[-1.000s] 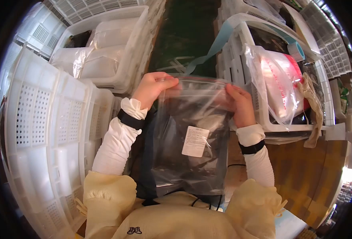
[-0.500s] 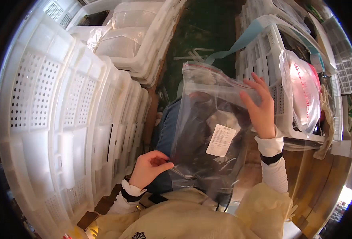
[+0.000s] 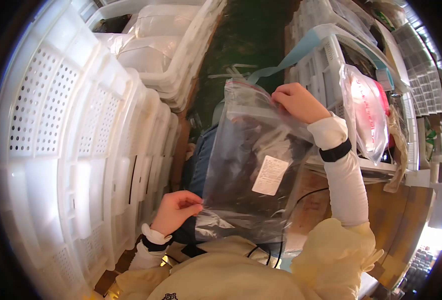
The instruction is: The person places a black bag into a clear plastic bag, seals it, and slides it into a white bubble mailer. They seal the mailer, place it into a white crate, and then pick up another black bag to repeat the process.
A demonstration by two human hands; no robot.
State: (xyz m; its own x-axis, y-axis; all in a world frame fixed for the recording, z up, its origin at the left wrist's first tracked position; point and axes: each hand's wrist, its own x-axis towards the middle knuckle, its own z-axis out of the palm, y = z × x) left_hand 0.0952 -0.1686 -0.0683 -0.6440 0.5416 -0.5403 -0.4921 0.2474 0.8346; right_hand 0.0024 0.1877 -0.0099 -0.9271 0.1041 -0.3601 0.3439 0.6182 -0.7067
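A clear zip-top plastic bag [image 3: 226,165] lies over my lap, with a dark folded item and a white printed label [image 3: 270,175] showing through it. My left hand [image 3: 177,212] pinches the bag's lower left edge between thumb and fingertips. At the top, my right hand [image 3: 301,103] has its fingers closed on the bag's zip edge near the red line. The fingertips of that hand are partly hidden behind its knuckles.
Stacked white perforated crates [image 3: 43,115] rise on the left. More crates [image 3: 318,72] on the right hold a clear bag with red print [image 3: 366,112]. A light blue strap [image 3: 293,57] trails from them over the green floor [image 3: 231,37]. Cardboard [image 3: 396,215] stands at lower right.
My right hand has gone from spread fingers beside the bag to a closed grip on its top edge, moving left. The bag and my left hand have shifted slightly left.
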